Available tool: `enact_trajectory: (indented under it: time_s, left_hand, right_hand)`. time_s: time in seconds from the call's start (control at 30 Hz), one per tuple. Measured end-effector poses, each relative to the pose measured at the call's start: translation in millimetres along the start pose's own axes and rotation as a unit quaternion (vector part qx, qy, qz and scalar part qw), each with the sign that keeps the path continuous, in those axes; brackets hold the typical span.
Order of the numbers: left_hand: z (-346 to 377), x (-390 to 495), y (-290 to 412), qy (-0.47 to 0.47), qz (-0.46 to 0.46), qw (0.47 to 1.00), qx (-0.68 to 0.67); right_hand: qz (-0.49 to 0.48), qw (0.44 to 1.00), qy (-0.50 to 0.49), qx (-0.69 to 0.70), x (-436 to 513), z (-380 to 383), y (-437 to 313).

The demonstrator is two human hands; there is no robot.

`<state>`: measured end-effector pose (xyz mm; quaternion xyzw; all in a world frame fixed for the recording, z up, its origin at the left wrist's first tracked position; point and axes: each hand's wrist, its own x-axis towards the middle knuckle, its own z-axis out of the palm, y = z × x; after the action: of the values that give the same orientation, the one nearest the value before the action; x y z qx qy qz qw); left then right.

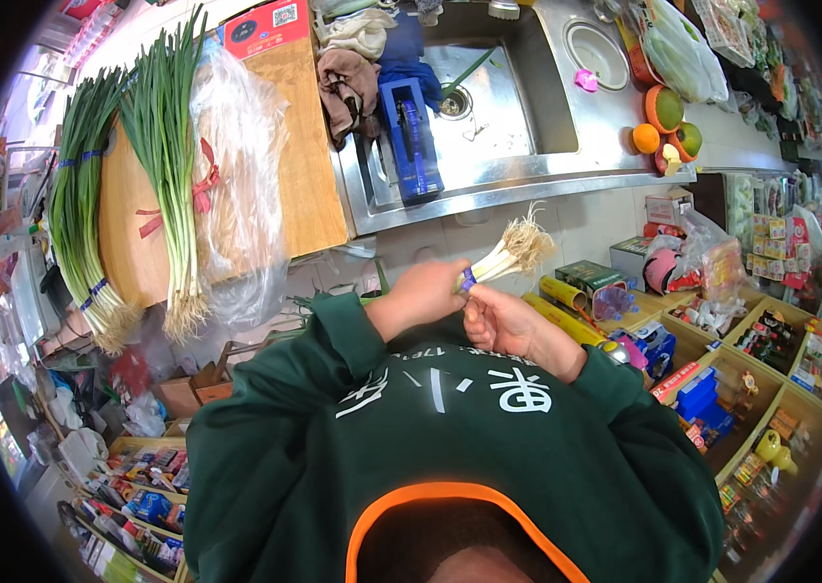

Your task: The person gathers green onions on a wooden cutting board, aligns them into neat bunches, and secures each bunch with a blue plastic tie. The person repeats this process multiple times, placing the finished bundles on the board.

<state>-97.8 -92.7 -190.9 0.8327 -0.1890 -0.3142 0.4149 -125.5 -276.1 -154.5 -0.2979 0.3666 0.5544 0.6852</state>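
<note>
My left hand [422, 291] is closed around a bunch of scallions [496, 264] in front of my chest. The white stalks and stringy roots point to the right. Its green tops pass behind my left forearm, mostly hidden. A strip of blue tape [468, 279] wraps the stalks beside my left thumb. My right hand [509, 326] pinches at this tape with thumb and curled fingers. On the wooden board [316, 182] to the left lie a taped bunch of scallions [79, 197] and another bunch [167, 160], next to a clear plastic bag [247, 182] and red ribbon [205, 178].
A steel sink [542, 95] lies ahead, with a blue tape dispenser [411, 146] on its near left corner and cloths [349, 65] behind. Fruit [646, 138] and a plastic bag [680, 51] stand right of it. Wooden bins of packaged goods [717, 379] flank my right side.
</note>
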Motion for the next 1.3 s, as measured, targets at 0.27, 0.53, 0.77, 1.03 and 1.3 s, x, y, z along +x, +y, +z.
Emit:
enact_trajectory:
  time_s: [0.27, 0.53, 0.77, 1.03, 1.3]
  left_hand:
    - [13.3, -0.2, -9.0, -0.087, 0.013, 0.995, -0.047]
    - [13.5, 1.1, -15.0, -0.101, -0.019, 0.995, -0.006]
    - [16.9, -5.9, -13.2, -0.117, -0.053, 0.992, 0.02]
    - [14.0, -18.3, 6.3, -0.03, -0.063, 0.997, 0.016]
    - [14.2, -24.1, 20.0, -0.076, -0.077, 0.993, 0.052]
  right_hand:
    - [-0.193, 0.97, -0.081, -0.126, -39.4, 29.7, -28.0]
    - [-0.466, 0.397, 0.141, -0.778, -38.8, 50.4, -38.5]
    - [-0.434, 0.439, 0.131, -0.776, -12.1, 37.2, -40.8]
    - [-0.227, 0.505, 0.192, -0.81, 8.1, 30.2, -52.1]
    - [0.098, 0.685, -0.039, -0.721, 44.0, 10.2, -99.3]
